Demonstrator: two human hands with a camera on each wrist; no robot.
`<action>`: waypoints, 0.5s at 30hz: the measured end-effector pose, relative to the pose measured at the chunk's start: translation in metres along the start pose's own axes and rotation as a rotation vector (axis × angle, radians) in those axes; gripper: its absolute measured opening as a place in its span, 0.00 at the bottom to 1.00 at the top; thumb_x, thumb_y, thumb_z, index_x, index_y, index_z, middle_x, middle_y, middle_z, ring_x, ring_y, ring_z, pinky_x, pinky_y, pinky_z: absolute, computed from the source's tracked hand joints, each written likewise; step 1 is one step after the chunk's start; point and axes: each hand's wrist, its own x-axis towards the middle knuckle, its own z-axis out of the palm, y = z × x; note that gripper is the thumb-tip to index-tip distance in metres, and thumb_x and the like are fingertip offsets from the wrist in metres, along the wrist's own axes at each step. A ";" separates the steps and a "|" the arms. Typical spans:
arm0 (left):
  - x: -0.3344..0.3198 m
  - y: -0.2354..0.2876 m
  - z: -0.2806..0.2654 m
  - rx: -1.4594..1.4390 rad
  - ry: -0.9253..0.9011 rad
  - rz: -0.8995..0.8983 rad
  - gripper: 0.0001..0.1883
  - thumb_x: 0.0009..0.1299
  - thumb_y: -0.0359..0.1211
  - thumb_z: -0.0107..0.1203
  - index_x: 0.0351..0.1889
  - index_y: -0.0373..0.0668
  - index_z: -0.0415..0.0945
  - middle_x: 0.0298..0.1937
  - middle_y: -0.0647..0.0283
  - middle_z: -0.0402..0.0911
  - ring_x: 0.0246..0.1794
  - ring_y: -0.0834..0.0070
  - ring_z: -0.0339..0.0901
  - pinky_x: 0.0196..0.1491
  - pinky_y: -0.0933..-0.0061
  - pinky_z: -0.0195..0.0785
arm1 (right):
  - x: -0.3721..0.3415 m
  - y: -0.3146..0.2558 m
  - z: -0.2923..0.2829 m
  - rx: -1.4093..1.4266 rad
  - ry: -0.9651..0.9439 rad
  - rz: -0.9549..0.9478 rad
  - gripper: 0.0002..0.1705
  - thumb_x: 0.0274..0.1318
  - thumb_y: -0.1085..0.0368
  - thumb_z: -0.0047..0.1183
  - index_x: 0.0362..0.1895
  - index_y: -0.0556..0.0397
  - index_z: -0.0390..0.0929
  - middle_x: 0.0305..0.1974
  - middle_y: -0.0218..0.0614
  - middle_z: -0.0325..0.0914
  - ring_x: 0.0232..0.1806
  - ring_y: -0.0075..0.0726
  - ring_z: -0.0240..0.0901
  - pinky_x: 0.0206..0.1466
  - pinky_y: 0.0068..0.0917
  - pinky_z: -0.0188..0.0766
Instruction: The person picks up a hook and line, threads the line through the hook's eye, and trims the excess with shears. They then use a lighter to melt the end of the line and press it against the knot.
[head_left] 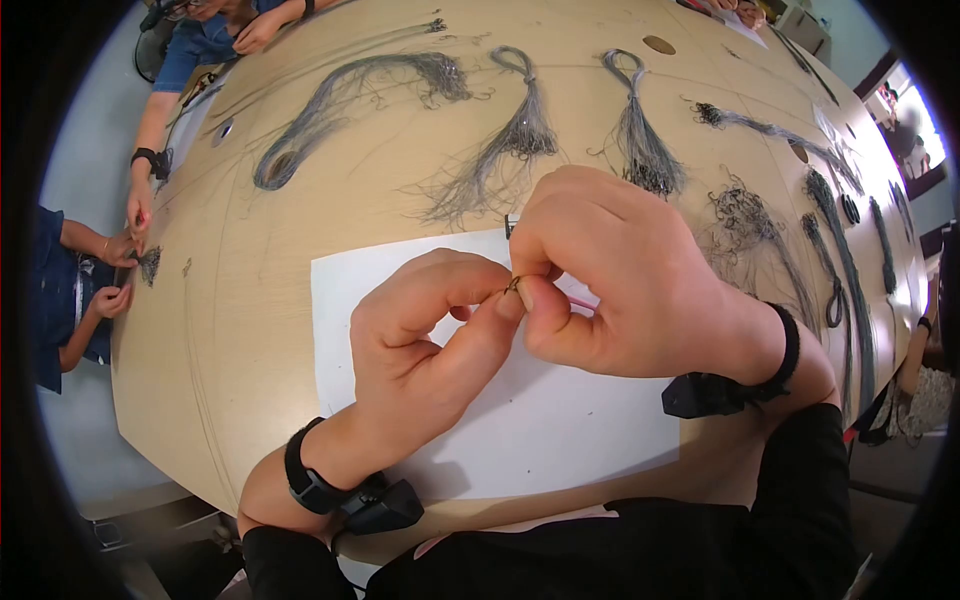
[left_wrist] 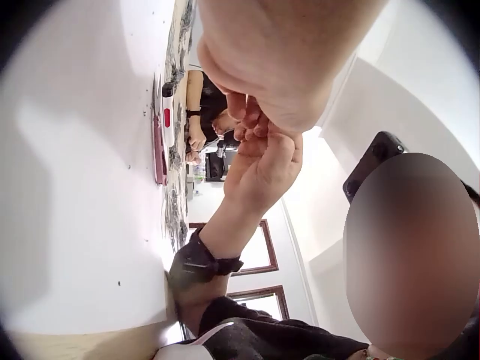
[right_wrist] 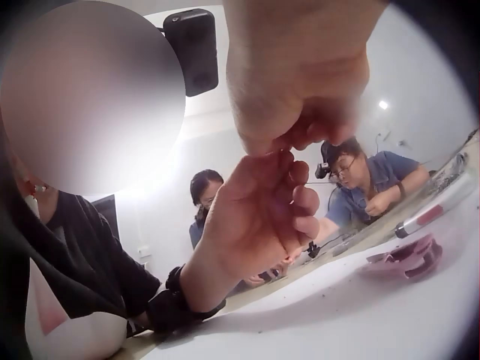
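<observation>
Both hands meet above a white sheet [head_left: 590,430] in the head view. The left hand [head_left: 425,335] pinches a tiny dark hook-like piece [head_left: 513,284] between thumb and forefinger. From the other side the right hand [head_left: 620,275], its fingers curled, pinches the same piece, and the fingertips of the two hands touch. In the left wrist view the left hand [left_wrist: 274,67] and the right hand [left_wrist: 262,169] hide the piece. The right wrist view shows the left hand [right_wrist: 259,214] with its other fingers bent, below the right hand [right_wrist: 300,82].
Bundles of grey strands with dark ends [head_left: 525,130] lie across the table [head_left: 230,330]. A pink object [right_wrist: 412,259] and a white-and-red marker [right_wrist: 435,214] lie near the hands. Other people sit at the table's far and left sides.
</observation>
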 end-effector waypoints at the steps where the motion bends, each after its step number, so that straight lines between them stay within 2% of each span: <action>1: 0.000 0.000 0.000 -0.001 0.000 -0.006 0.01 0.54 0.22 0.51 0.24 0.36 0.72 0.23 0.66 0.73 0.23 0.82 0.66 0.26 0.83 0.57 | -0.001 0.001 0.001 0.004 -0.001 0.005 0.09 0.27 0.77 0.47 0.20 0.53 0.65 0.17 0.33 0.62 0.18 0.35 0.60 0.21 0.24 0.58; 4: -0.001 -0.001 0.000 -0.015 -0.017 -0.074 0.02 0.54 0.22 0.51 0.25 0.36 0.72 0.24 0.66 0.73 0.23 0.82 0.66 0.27 0.83 0.57 | 0.000 0.000 0.001 -0.033 0.022 -0.028 0.09 0.26 0.77 0.47 0.20 0.53 0.65 0.17 0.33 0.62 0.19 0.37 0.60 0.20 0.25 0.59; 6: 0.000 -0.004 0.003 -0.098 0.082 -0.030 0.04 0.54 0.22 0.52 0.27 0.37 0.72 0.25 0.67 0.74 0.24 0.83 0.67 0.28 0.84 0.57 | 0.001 -0.004 -0.003 -0.008 -0.034 0.093 0.08 0.28 0.77 0.47 0.20 0.53 0.65 0.17 0.32 0.63 0.18 0.33 0.61 0.21 0.23 0.59; 7: 0.001 -0.004 0.003 -0.099 0.084 -0.028 0.04 0.54 0.22 0.52 0.27 0.37 0.72 0.25 0.67 0.74 0.24 0.83 0.67 0.28 0.84 0.57 | 0.001 -0.004 -0.004 -0.009 -0.037 0.091 0.08 0.28 0.77 0.47 0.20 0.53 0.65 0.17 0.32 0.63 0.18 0.33 0.61 0.21 0.23 0.59; 9: 0.003 -0.003 -0.001 0.007 0.056 0.081 0.06 0.53 0.22 0.53 0.30 0.37 0.72 0.28 0.67 0.75 0.26 0.84 0.68 0.29 0.83 0.56 | 0.000 -0.004 -0.005 0.082 -0.028 0.246 0.07 0.30 0.76 0.47 0.20 0.54 0.66 0.18 0.30 0.64 0.18 0.27 0.61 0.21 0.20 0.59; 10: 0.002 -0.003 -0.002 0.004 0.058 0.082 0.06 0.53 0.22 0.53 0.30 0.37 0.72 0.28 0.67 0.75 0.26 0.84 0.68 0.29 0.83 0.56 | 0.000 -0.004 -0.004 0.081 -0.031 0.245 0.07 0.30 0.76 0.47 0.20 0.54 0.66 0.18 0.30 0.64 0.18 0.27 0.61 0.21 0.20 0.59; 13: 0.000 -0.001 -0.004 0.023 0.022 0.053 0.07 0.53 0.22 0.53 0.31 0.37 0.72 0.31 0.67 0.75 0.27 0.85 0.68 0.29 0.84 0.57 | 0.000 -0.002 -0.003 0.090 -0.043 0.237 0.06 0.32 0.76 0.48 0.21 0.54 0.66 0.18 0.29 0.64 0.18 0.23 0.60 0.21 0.18 0.58; 15: 0.000 0.004 -0.005 -0.115 -0.012 -0.136 0.07 0.55 0.21 0.52 0.33 0.35 0.71 0.32 0.66 0.75 0.27 0.86 0.68 0.30 0.85 0.59 | 0.000 -0.002 -0.001 0.094 -0.041 0.246 0.06 0.32 0.76 0.48 0.20 0.54 0.66 0.17 0.29 0.64 0.18 0.24 0.60 0.21 0.18 0.58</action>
